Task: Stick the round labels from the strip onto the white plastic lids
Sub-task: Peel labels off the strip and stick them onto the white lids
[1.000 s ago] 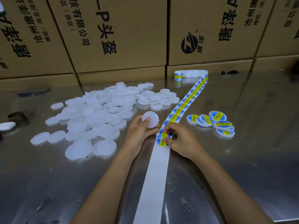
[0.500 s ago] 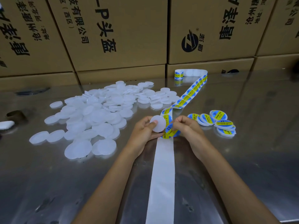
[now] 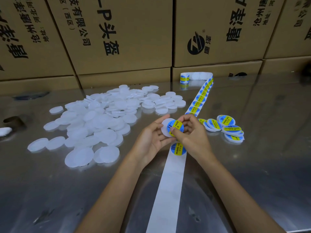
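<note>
My left hand (image 3: 151, 138) holds a white plastic lid (image 3: 165, 129) by its edge above the table. My right hand (image 3: 191, 133) pinches a round blue and yellow label (image 3: 175, 126) and lays it over the right part of that lid. The label strip (image 3: 198, 100) runs from a roll (image 3: 195, 76) at the back towards me, passes under my hands, and ends in bare white backing (image 3: 170, 187). One label (image 3: 178, 149) sits on the strip just below my hands. A heap of plain white lids (image 3: 104, 118) lies to the left. Several labelled lids (image 3: 225, 126) lie to the right.
Cardboard boxes (image 3: 121, 34) with printed characters form a wall along the back of the shiny metal table (image 3: 260, 165). A small dark object (image 3: 14, 121) and a white piece (image 3: 5, 131) sit at the far left edge.
My right hand peeled a label off the strip and brought it onto the lid in my left hand. The strip slid towards me and lies flat again.
</note>
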Available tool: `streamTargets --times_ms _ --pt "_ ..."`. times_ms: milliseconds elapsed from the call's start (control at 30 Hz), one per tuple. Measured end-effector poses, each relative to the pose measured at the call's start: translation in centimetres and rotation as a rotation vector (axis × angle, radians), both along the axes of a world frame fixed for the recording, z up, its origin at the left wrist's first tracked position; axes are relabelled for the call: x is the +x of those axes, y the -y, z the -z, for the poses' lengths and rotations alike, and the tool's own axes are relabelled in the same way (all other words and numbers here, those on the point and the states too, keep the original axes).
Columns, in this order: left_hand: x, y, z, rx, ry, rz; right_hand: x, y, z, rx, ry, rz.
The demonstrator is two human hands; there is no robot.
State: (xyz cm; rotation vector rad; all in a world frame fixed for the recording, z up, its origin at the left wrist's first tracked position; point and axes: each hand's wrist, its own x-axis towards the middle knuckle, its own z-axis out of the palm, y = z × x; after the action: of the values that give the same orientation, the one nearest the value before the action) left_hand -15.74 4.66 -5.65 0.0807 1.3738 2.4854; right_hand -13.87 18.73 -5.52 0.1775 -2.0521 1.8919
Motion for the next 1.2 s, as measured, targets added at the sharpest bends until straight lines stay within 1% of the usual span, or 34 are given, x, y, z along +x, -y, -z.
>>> streamTargets --times_ms 200,333,467,533,633,733,833,1000,1100,1200 --pt "0.2 -0.4 -0.1 -0.069 -0.021 0.016 -0.2 0.0 0.4 0.087 -0.078 0.031" --pt "0.3 -0.4 -0.1 -0.081 -0.029 0.027 -0.5 0.1 0.9 0.115 -0.101 0.031" --pt "0.4 -0.6 -0.1 -0.082 -0.032 0.034 -0.7 -0.1 1.3 0.171 -0.11 0.082" --pt "0.4 -0.6 -0.2 -0.082 -0.032 0.025 -0.8 -0.1 1.5 0.242 -0.124 0.123" --pt "0.4 -0.3 -0.4 -0.042 -0.014 0.005 -0.9 -0.2 1.7 0.31 -0.158 0.189" --pt "0.5 -0.2 -0.5 0.052 0.03 0.001 -0.9 -0.8 1.8 0.339 -0.088 0.21" --pt "0.5 -0.5 -0.6 0.121 0.054 0.014 -0.9 -0.9 2.1 0.454 -0.067 0.227" --pt "0.7 -0.7 -0.6 0.043 0.023 0.04 -1.0 -1.2 2.5 0.645 -0.074 0.319" --pt "0.8 -0.7 -0.4 -0.001 0.02 0.057 -1.2 -1.7 2.7 0.643 -0.115 0.348" --pt "0.8 -0.8 -0.3 -0.074 -0.033 0.055 -1.5 -2.0 3.0 0.632 -0.133 0.32"
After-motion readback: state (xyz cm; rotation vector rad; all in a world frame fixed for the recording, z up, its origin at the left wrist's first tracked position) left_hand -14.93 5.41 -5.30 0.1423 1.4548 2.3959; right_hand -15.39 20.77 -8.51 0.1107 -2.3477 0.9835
